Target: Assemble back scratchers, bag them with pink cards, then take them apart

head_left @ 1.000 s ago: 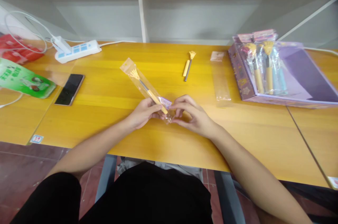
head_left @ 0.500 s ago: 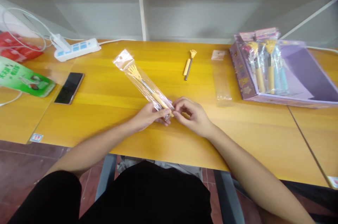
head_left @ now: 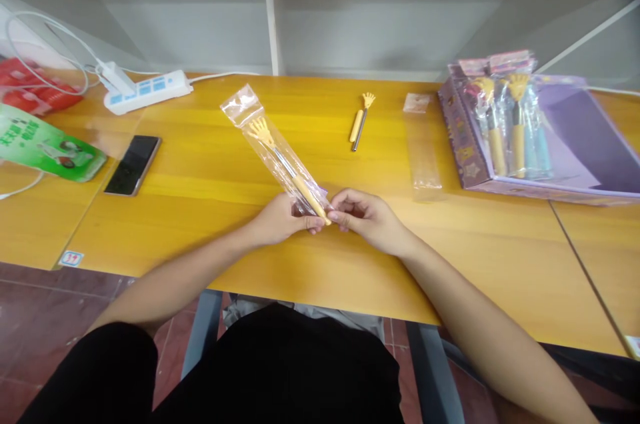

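A yellow back scratcher point(head_left: 285, 159) with a hand-shaped head and a metal shaft lies inside a clear plastic bag point(head_left: 242, 106), tilted up to the left above the table. My left hand point(head_left: 283, 219) is closed on the handle end through the bag, thumb on top. At the bag's lower right corner, my right hand point(head_left: 369, 219) pinches the plastic between thumb and fingers. Beyond the hands, a second, smaller yellow back scratcher point(head_left: 365, 119) lies on the table beside a yellow handle piece point(head_left: 356, 126). To its right lies a flat clear bag point(head_left: 423, 151) with nothing in it.
A purple box point(head_left: 590, 194) at the right holds several bagged back scratchers point(head_left: 517, 124). On the left are a black phone point(head_left: 133, 165), a white power strip point(head_left: 149, 92), a green package point(head_left: 55, 144) and red packaging point(head_left: 30, 91). Shelving point(head_left: 270, 11) stands behind.
The bagged back scratcher has shifted slightly to the right and its handle end a little lower. Both hands keep hold of the bag; the view has moved slightly.
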Demonstrator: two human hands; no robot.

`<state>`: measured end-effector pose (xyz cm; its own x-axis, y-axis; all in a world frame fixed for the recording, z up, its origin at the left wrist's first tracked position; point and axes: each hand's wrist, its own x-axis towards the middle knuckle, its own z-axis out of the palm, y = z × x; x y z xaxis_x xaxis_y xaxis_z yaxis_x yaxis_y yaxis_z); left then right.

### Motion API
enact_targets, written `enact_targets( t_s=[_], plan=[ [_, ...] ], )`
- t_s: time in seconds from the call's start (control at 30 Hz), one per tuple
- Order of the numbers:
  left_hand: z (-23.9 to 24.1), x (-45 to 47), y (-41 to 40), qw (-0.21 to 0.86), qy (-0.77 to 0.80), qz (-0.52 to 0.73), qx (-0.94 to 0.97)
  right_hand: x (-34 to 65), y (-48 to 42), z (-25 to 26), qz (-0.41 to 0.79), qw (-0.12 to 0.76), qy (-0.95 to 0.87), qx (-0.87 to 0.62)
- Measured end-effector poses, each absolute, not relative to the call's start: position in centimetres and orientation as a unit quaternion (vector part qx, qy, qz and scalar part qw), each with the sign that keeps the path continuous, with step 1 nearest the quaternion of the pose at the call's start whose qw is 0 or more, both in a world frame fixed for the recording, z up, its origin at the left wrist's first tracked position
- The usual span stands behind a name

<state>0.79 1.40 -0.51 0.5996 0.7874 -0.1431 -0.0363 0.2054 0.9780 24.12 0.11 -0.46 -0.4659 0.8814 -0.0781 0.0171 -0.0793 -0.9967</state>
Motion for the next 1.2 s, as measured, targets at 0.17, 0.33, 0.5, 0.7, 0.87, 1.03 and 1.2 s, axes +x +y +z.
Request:
enact_targets(
  t_s=[0.17, 0.33, 0.5, 0.7, 0.87, 1.03, 1.2],
  plan=[
    [-0.6, 0.7, 1.3, 0.716, 0.323, 0.282, 0.551, 24.4, 0.4, -0.6, 0.683, 0.312, -0.555, -0.358],
    [-0.8, 0.7, 1.1, 0.727, 0.307, 0.265, 0.554, 24.4, 0.6, -0.7, 0.720, 0.288, -0.542, -0.323],
    [-0.2, 0.4, 1.4, 0.718, 0.296, 0.274, 0.568, 24.9, 0.6, -0.6, 0.742, 0.258, -0.535, -0.311],
    [1.4, -1.2, 4.5, 0.632, 0.388, 0.509, 0.438, 24.8, -0.6, 0.4, 0.741, 0.114, -0.607, -0.262],
    [1.3, -1.8, 5.8, 0.580, 0.446, 0.560, 0.389, 23.6, -1.7, 0.5, 0.648, 0.113, -0.707, -0.260],
    [0.8, -1.3, 4.8, 0.606, 0.466, 0.472, 0.439, 24.1, -0.6, 0.0, 0.460, 0.206, -0.778, -0.375],
    [0.6, -0.4, 2.9, 0.583, 0.448, 0.359, 0.575, 23.9, 1.1, -1.5, 0.194, 0.268, -0.797, -0.506]
  ],
)
